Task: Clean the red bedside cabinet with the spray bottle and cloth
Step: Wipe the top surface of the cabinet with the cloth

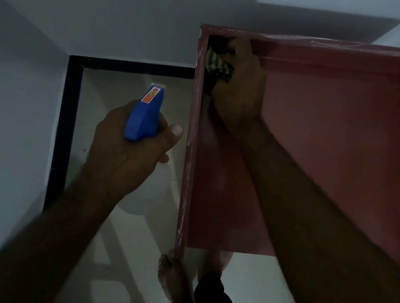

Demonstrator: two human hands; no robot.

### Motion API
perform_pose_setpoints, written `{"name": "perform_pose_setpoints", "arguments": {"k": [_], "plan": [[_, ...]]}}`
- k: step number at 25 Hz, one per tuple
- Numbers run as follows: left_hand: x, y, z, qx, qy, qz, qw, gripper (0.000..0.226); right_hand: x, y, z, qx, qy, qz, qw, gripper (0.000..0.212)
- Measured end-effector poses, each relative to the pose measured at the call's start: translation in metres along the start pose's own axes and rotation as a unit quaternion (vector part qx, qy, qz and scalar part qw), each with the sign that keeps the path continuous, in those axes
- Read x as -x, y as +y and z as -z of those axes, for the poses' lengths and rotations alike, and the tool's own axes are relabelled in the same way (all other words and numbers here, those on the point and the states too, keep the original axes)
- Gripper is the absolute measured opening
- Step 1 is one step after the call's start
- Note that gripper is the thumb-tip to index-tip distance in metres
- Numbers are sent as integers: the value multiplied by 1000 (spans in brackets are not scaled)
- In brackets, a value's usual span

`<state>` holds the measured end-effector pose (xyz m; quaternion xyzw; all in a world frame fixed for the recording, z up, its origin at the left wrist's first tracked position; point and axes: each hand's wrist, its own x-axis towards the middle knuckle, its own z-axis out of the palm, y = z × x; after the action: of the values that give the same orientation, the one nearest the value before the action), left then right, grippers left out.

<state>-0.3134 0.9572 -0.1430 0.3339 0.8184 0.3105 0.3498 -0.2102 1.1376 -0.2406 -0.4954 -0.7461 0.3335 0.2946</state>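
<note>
The red bedside cabinet (320, 140) fills the right half of the view, seen from above, with raised edges along its left and far sides. My right hand (238, 88) grips a striped dark cloth (218, 66) and presses it into the cabinet's far left corner. My left hand (129, 148) holds the spray bottle by its blue trigger head (145, 115) over the floor, left of the cabinet. The bottle's clear body (154, 191) hangs below the hand, partly hidden by it.
A pale tiled floor (110, 228) with a black skirting strip (66, 123) lies left of the cabinet, and white walls (30, 57) meet in a corner behind. My bare feet (174, 278) stand at the cabinet's near left corner. The light is dim.
</note>
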Motion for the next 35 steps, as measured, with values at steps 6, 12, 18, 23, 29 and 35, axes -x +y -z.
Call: {"name": "perform_pose_setpoints", "arguments": {"k": [6, 12, 18, 23, 29, 35], "plan": [[34, -7, 5, 7, 0, -3, 1000, 26, 59, 1, 9, 15, -9, 42, 999, 36], [69, -19, 9, 21, -7, -13, 1000, 28, 147, -4, 30, 5, -46, 6, 999, 46], [97, -25, 4, 9, -12, -17, 1000, 23, 239, -11, 44, -5, -54, -57, 997, 54], [114, -22, -6, 4, -27, -15, 1000, 24, 263, -9, 44, 3, -80, -78, 994, 54], [129, -24, -25, -18, -27, -23, 999, 21, 268, -9, 42, 32, -50, -37, 998, 49], [152, -7, -41, -16, -30, -39, 999, 32, 271, -1, 50, 133, -34, 29, 990, 46]]}}
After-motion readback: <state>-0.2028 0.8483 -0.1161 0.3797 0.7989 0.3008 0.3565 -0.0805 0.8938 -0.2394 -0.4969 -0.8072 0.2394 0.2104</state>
